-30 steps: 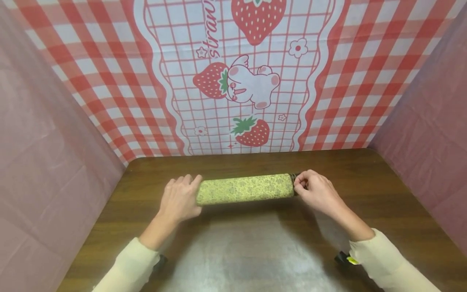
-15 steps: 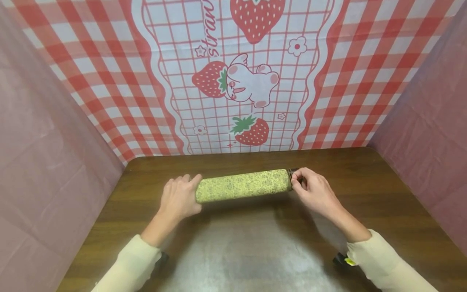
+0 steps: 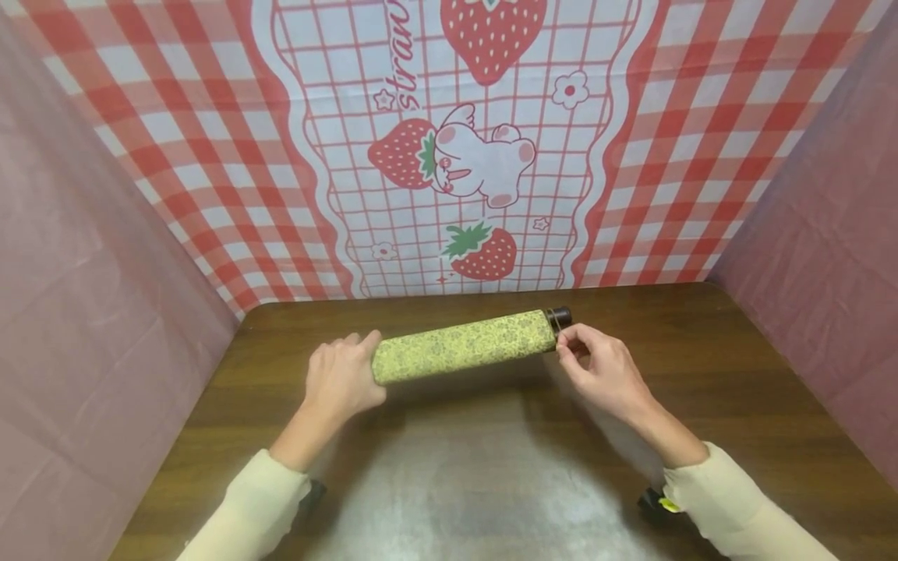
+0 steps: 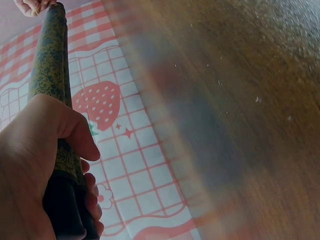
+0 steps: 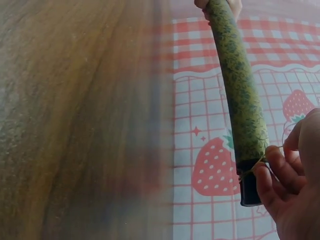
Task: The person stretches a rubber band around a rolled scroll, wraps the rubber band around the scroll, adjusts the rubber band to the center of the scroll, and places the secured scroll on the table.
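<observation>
A rolled scroll [image 3: 463,347] in yellow-green patterned brocade is held up over the table, its right end tilted higher. My left hand [image 3: 344,375] grips its left end; in the left wrist view the thumb lies across the brocade, with dark rod ends [image 4: 65,207] below. At the other end a dark knob [image 3: 561,315] sticks out beyond the brocade. A thin yellowish cord [image 5: 260,160] loops round that dark end, and the fingers of my right hand [image 3: 609,372] pinch it, right beside the scroll.
The scroll hangs above a brown wooden table [image 3: 456,483] with a glossy sheen at the front. A red-and-white strawberry cloth [image 3: 337,195] stands behind it. Pink cloth walls [image 3: 91,312] flank both sides.
The scroll's right end has risen and shifted slightly left, so its dark knob shows beyond the right fingers. The right hand has moved a little left; the left keeps its grip.
</observation>
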